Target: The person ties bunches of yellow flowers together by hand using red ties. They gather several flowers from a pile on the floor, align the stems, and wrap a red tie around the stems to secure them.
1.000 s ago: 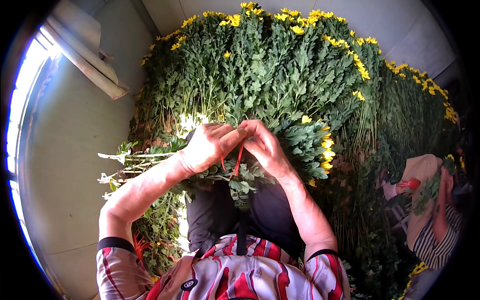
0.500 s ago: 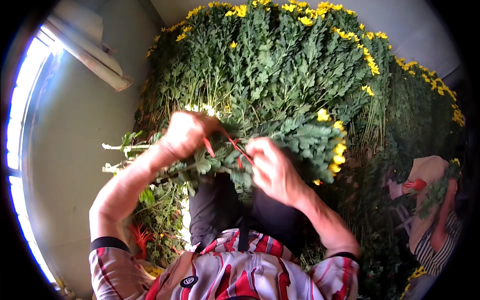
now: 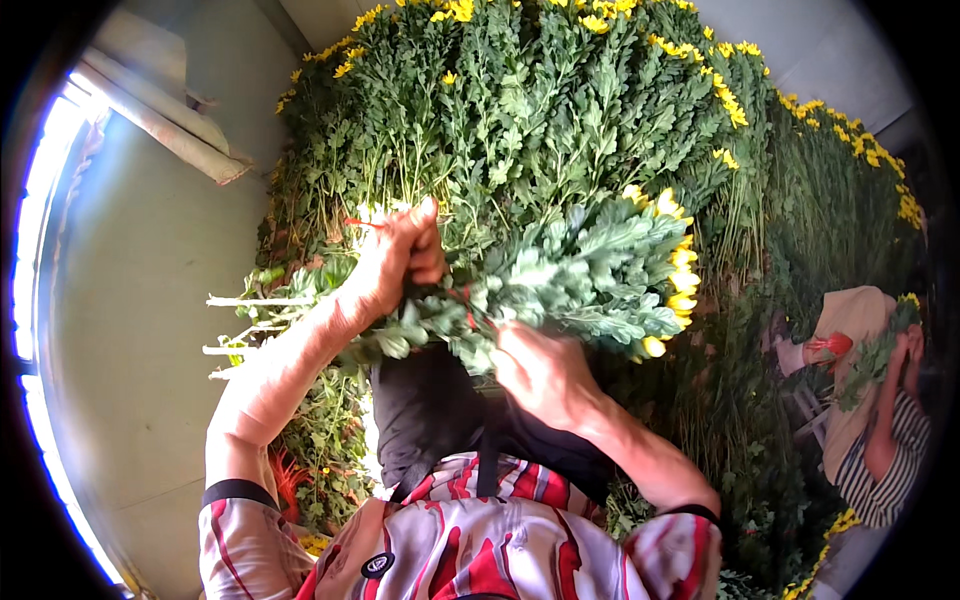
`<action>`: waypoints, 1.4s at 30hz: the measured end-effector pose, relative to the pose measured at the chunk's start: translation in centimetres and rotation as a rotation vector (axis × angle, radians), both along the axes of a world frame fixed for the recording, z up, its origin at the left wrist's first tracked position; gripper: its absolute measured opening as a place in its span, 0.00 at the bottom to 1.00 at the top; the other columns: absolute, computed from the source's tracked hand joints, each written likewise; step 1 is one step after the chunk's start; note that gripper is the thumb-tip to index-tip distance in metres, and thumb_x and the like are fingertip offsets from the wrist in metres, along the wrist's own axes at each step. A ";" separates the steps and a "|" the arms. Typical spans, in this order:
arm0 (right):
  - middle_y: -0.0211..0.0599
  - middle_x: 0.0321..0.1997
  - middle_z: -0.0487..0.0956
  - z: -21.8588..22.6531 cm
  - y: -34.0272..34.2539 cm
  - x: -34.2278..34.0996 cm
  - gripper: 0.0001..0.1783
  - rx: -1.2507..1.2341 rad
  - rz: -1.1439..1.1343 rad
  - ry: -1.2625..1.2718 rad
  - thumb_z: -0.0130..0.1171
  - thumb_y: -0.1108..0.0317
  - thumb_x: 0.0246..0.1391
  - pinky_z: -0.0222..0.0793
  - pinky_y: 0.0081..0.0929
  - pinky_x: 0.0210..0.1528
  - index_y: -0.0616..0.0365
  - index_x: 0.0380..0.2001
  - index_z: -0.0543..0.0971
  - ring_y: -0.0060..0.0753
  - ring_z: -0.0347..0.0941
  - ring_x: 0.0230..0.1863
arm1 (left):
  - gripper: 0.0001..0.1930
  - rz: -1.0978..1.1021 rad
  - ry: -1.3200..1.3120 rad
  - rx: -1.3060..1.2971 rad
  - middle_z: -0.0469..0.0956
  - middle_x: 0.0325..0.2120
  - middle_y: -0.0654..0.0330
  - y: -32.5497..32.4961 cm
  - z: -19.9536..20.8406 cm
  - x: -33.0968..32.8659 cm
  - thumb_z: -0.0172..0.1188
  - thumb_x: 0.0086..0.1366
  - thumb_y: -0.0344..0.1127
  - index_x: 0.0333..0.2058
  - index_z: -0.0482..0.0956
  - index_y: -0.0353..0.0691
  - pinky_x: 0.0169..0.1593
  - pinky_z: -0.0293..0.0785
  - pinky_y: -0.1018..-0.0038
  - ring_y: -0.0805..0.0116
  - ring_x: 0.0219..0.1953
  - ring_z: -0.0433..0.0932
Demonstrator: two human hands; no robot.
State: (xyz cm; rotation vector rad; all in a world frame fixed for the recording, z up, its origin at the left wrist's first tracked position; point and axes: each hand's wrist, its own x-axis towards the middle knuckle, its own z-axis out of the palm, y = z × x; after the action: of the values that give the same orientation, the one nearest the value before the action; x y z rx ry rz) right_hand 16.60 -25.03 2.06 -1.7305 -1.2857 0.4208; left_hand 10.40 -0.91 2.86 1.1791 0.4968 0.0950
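Note:
Across my lap lies a bunch of yellow chrysanthemums (image 3: 570, 280), its cut stems to the left and its blooms to the right. Round its middle runs a red tie (image 3: 469, 308). My left hand (image 3: 400, 255) is closed at the upper side of the bunch, with a loose red end poking out beside the thumb. Low against the leaves, my right hand (image 3: 545, 370) is closed where the tie runs into its fingers; its fingertips are partly hidden and slightly blurred.
A large bank of yellow chrysanthemums (image 3: 520, 130) stands ahead, curving right. Red strips (image 3: 290, 480) lie among leaves at lower left. On the far right a co-worker in a striped top (image 3: 880, 480) handles leafy stems. A pale wall (image 3: 130, 300) is at left.
My left hand has turned and risen slightly; the long red strands between my hands have drawn in close to the bunch. My right hand has moved slightly down, and the blooms have tilted upward.

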 end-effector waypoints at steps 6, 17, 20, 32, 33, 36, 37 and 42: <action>0.26 0.23 0.67 0.0 -1.8 0.8 0.12 -0.065 -0.150 0.651 0.48 0.65 0.64 0.57 0.17 0.25 0.58 0.27 0.71 0.15 0.59 0.23 | 0.17 -0.256 0.106 0.325 0.61 0.19 0.73 -3.3 1.4 -0.1 0.56 0.69 0.45 0.26 0.68 0.40 0.27 0.56 0.80 0.81 0.22 0.57; 0.42 0.42 0.77 1.6 3.8 1.9 0.09 0.098 -0.152 0.224 0.48 0.69 0.65 0.71 0.26 0.36 0.66 0.39 0.72 0.32 0.75 0.33 | 0.09 -0.413 -0.194 0.664 0.78 0.28 0.59 -3.4 1.3 -2.2 0.60 0.64 0.36 0.36 0.82 0.36 0.41 0.74 0.73 0.68 0.32 0.77; 0.41 0.34 0.77 0.5 3.4 1.1 0.08 0.028 -0.216 -0.036 0.54 0.70 0.60 0.72 0.31 0.33 0.64 0.38 0.75 0.40 0.76 0.30 | 0.10 -0.306 -0.237 0.375 0.78 0.28 0.61 -2.9 0.9 -2.4 0.60 0.65 0.35 0.36 0.82 0.34 0.39 0.73 0.76 0.73 0.33 0.76; 0.38 0.25 0.72 0.5 4.0 1.2 0.04 0.101 -0.300 -0.073 0.59 0.72 0.52 0.68 0.36 0.26 0.59 0.26 0.75 0.42 0.74 0.25 | 0.09 -0.221 -0.108 0.757 0.73 0.38 0.57 -3.4 1.3 -1.1 0.63 0.55 0.25 0.36 0.78 0.34 0.39 0.75 0.74 0.68 0.38 0.76; 0.38 0.25 0.72 0.6 4.0 1.2 0.04 0.078 -0.296 -0.054 0.59 0.72 0.52 0.68 0.36 0.26 0.59 0.26 0.75 0.43 0.74 0.25 | 0.13 -0.313 -0.146 0.972 0.70 0.44 0.55 -3.0 1.7 -1.7 0.63 0.51 0.22 0.37 0.77 0.34 0.45 0.76 0.71 0.63 0.43 0.75; 0.38 0.25 0.73 0.5 4.1 1.7 0.05 0.017 -0.289 -0.044 0.59 0.71 0.51 0.69 0.38 0.26 0.58 0.24 0.74 0.45 0.74 0.25 | 0.15 -0.225 -0.318 1.207 0.71 0.44 0.52 -3.9 1.1 -2.2 0.62 0.52 0.21 0.40 0.74 0.36 0.44 0.76 0.69 0.57 0.41 0.76; 0.39 0.26 0.73 0.2 4.1 2.1 0.05 0.007 -0.282 -0.040 0.59 0.71 0.50 0.69 0.40 0.26 0.58 0.24 0.75 0.46 0.74 0.25 | 0.14 -0.233 -0.353 1.234 0.71 0.46 0.50 -4.1 1.6 -2.3 0.61 0.53 0.22 0.40 0.73 0.36 0.44 0.76 0.67 0.53 0.42 0.76; 0.39 0.26 0.74 0.1 4.0 2.9 0.06 -0.023 -0.224 -0.001 0.60 0.70 0.50 0.69 0.38 0.27 0.58 0.23 0.75 0.46 0.74 0.25 | 0.12 -0.266 -0.298 1.174 0.70 0.50 0.51 -4.7 2.2 -2.2 0.61 0.55 0.23 0.39 0.74 0.36 0.42 0.77 0.65 0.53 0.42 0.77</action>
State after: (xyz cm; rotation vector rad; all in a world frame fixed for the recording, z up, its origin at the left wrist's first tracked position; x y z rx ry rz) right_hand 19.46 -21.00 2.21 -1.8696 -1.0761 0.3049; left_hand 8.18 -5.59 5.11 2.3183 -0.0419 0.3572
